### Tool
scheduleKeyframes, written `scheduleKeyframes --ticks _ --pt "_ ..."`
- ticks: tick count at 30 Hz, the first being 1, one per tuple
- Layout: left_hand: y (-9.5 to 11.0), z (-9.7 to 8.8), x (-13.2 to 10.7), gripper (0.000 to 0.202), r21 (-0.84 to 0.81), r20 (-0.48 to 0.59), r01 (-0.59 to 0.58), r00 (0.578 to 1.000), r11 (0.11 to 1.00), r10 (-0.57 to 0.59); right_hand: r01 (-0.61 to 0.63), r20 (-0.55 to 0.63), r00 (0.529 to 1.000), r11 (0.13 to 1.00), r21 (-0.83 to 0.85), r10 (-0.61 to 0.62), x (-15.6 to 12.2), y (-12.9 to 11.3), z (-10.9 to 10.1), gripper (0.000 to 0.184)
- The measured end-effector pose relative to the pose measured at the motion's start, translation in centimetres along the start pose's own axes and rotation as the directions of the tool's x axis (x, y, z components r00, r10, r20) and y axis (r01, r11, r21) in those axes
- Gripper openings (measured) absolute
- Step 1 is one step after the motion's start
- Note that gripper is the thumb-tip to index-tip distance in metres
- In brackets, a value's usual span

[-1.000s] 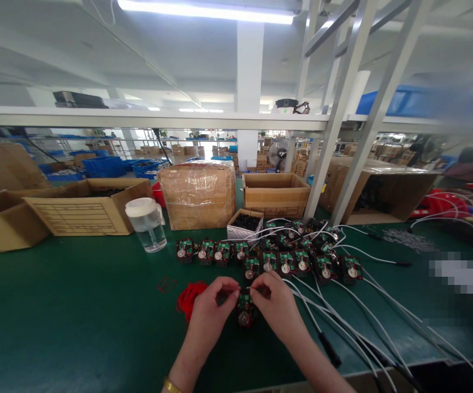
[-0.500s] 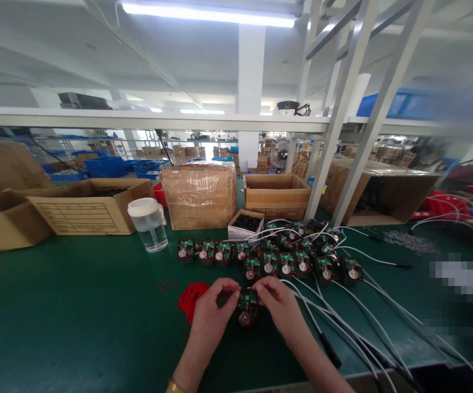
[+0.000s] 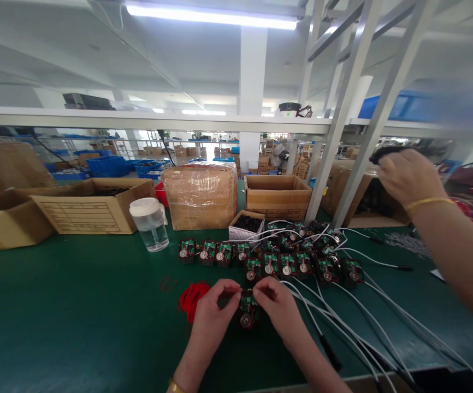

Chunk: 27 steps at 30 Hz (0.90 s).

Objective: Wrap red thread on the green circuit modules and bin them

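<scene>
Between my hands, a small black unit with a green circuit board (image 3: 248, 310), red wires and a round metal part sits on the green table. My left hand (image 3: 219, 305) is closed, thumb and forefinger pinched at its upper left corner. At the upper right corner, my right hand (image 3: 275, 303) pinches in the same way. Whatever fine piece lies under the fingertips is too small to make out. Beside my left hand lies a bundle of red wires (image 3: 193, 300). Just beyond my hands stand rows of similar circuit-board units (image 3: 286, 265), several with white cables.
A co-worker's hand (image 3: 408, 177) reaches in from the right, holding something dark by an open carton (image 3: 379, 213). White cables (image 3: 343, 322) cross the table at right. A water jug (image 3: 148, 224), a small box of black parts (image 3: 247, 229) and cardboard boxes (image 3: 201, 196) line the back.
A co-worker's arm has come into view at the right, its hand raised by the carton. My hands stay at the circuit-board unit with hardly any movement.
</scene>
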<state>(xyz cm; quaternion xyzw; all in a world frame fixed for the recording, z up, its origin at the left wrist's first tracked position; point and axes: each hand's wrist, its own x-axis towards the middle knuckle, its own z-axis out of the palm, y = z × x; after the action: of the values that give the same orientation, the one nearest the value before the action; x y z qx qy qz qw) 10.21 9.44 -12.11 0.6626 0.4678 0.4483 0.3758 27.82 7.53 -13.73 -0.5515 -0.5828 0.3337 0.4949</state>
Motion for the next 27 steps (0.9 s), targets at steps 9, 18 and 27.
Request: scheduleKeyframes --ticks 9,18,27 --pt "-0.1 -0.1 0.0 0.011 -0.005 0.017 0.010 1.000 1.000 -0.010 0.024 0.008 1.000 1.000 -0.013 -0.024 -0.2 0.3 0.0 0.013" --pt "-0.4 0.0 -0.2 0.011 -0.023 0.024 0.017 1.000 1.000 -0.017 0.101 -0.046 0.993 0.993 -0.058 -0.104 -0.4 0.3 0.0 0.011" --pt "-1.2 -0.1 -0.5 0.015 -0.073 0.040 0.016 0.999 0.997 -0.013 0.094 0.006 0.996 0.995 0.030 -0.094 -1.0 1.0 -0.4 0.015"
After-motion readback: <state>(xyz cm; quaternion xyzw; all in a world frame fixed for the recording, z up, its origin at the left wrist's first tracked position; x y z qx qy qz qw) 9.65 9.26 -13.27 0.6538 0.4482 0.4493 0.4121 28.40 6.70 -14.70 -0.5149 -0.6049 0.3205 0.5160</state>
